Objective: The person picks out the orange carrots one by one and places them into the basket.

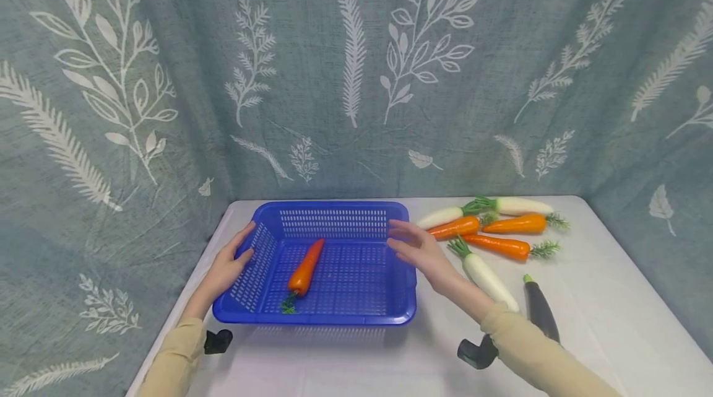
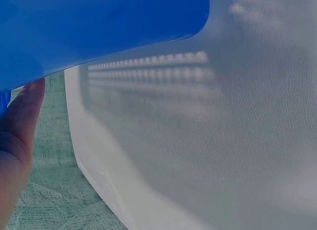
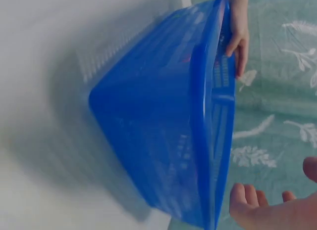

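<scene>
A blue plastic basket (image 1: 340, 316) with slotted walls stands at the left of the white table. Inside it lies one carrot (image 1: 304, 274), its leafy end toward the front. My left hand (image 1: 225, 267) grips the basket's left rim, with the thumb on the inner side; in the right wrist view the same left hand (image 3: 239, 39) shows at the far rim. At the right rim, my right hand (image 1: 420, 254) is held with fingers spread and nothing in them. The right wrist view shows the right hand (image 3: 272, 210) with loosely bent fingers, apart from the rim.
Right of the basket lie several carrots (image 1: 501, 247), several white radishes (image 1: 490, 276) and a dark eggplant (image 1: 540, 310). A green-grey curtain (image 1: 312, 106) with white leaf patterns hangs behind the white table (image 1: 334, 372) and along its sides.
</scene>
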`<state>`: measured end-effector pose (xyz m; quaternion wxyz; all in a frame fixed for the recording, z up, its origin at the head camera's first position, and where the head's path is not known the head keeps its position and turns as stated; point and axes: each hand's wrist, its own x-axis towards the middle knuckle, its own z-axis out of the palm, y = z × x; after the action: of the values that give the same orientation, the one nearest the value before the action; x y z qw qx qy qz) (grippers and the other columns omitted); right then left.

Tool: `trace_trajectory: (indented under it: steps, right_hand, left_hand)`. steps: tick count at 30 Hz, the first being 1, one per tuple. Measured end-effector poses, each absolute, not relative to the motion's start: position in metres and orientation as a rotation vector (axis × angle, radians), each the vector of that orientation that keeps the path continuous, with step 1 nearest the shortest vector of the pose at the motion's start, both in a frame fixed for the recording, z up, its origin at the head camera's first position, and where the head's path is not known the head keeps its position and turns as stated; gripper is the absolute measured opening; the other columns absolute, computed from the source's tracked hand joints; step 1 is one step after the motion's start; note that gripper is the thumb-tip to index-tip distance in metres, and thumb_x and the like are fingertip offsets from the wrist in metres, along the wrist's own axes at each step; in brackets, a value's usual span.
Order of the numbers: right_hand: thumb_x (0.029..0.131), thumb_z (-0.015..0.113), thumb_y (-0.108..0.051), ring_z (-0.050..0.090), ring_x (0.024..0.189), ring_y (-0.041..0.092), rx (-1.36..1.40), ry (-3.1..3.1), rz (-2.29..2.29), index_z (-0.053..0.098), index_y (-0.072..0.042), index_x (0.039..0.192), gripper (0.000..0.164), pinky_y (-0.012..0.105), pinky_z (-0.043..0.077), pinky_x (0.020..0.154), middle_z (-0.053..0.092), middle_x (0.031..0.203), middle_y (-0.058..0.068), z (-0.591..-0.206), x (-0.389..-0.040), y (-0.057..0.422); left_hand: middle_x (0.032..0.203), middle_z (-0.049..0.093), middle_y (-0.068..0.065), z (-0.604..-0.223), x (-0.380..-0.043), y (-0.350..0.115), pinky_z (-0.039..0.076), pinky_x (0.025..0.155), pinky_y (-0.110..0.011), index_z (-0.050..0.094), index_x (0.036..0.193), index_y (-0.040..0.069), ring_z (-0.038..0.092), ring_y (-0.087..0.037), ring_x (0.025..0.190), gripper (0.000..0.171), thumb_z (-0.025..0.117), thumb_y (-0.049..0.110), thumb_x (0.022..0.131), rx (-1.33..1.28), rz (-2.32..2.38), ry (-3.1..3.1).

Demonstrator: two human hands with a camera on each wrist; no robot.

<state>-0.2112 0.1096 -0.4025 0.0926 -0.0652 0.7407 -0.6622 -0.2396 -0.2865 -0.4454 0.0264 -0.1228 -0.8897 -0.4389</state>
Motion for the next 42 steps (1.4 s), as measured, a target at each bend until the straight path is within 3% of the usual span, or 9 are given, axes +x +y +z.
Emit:
trace_trajectory:
  steps: [8,14,22,32,42]
  right_hand:
    - [0.093,0.059,-0.017,0.054,0.122,0.034,0.079,2.387,-2.067,0.045,-0.005,0.139,0.049,0.044,0.045,0.105,0.048,0.139,0.022,-0.400,-0.212,0.145]
    - [0.097,0.052,-0.019,0.040,0.134,0.032,0.313,2.368,-2.107,0.032,-0.006,0.147,0.055,0.046,0.038,0.110,0.036,0.148,0.021,-0.399,-0.212,0.181]
    - [0.098,0.049,-0.027,0.039,0.133,0.034,0.404,2.486,-1.963,0.027,-0.006,0.149,0.059,0.033,0.046,0.103,0.032,0.149,0.022,-0.411,-0.215,0.218]
    - [0.096,0.047,-0.029,0.033,0.135,0.043,0.702,2.580,-1.826,0.021,-0.003,0.150,0.065,0.050,0.034,0.111,0.027,0.150,0.028,-0.429,-0.219,0.244]
    - [0.096,0.043,-0.033,0.031,0.134,0.044,0.960,2.481,-1.766,0.015,0.000,0.150,0.069,0.051,0.034,0.111,0.019,0.152,0.030,-0.430,-0.227,0.275]
  left_hand:
    - [0.154,0.019,-0.026,-0.447,-0.241,-0.285,0.019,0.113,-0.060,0.025,0.148,0.000,0.018,-0.048,0.141,0.054,0.043,0.000,0.097,-0.370,-1.329,-2.763]
    - [0.153,0.022,-0.027,-0.446,-0.240,-0.285,0.020,0.113,-0.059,0.027,0.148,-0.001,0.020,-0.048,0.140,0.054,0.045,0.002,0.097,-0.377,-1.332,-2.751]
    - [0.154,0.021,-0.026,-0.445,-0.241,-0.287,0.020,0.113,-0.059,0.026,0.148,0.000,0.020,-0.047,0.140,0.054,0.044,0.002,0.097,-0.352,-1.339,-2.762]
    - [0.154,0.021,-0.026,-0.446,-0.240,-0.286,0.020,0.114,-0.058,0.027,0.147,-0.001,0.020,-0.047,0.141,0.054,0.044,0.000,0.097,-0.372,-1.367,-2.732]
    - [0.154,0.021,-0.026,-0.447,-0.238,-0.287,0.019,0.114,-0.057,0.028,0.147,-0.001,0.020,-0.046,0.141,0.054,0.044,0.000,0.096,-0.369,-1.367,-2.719]
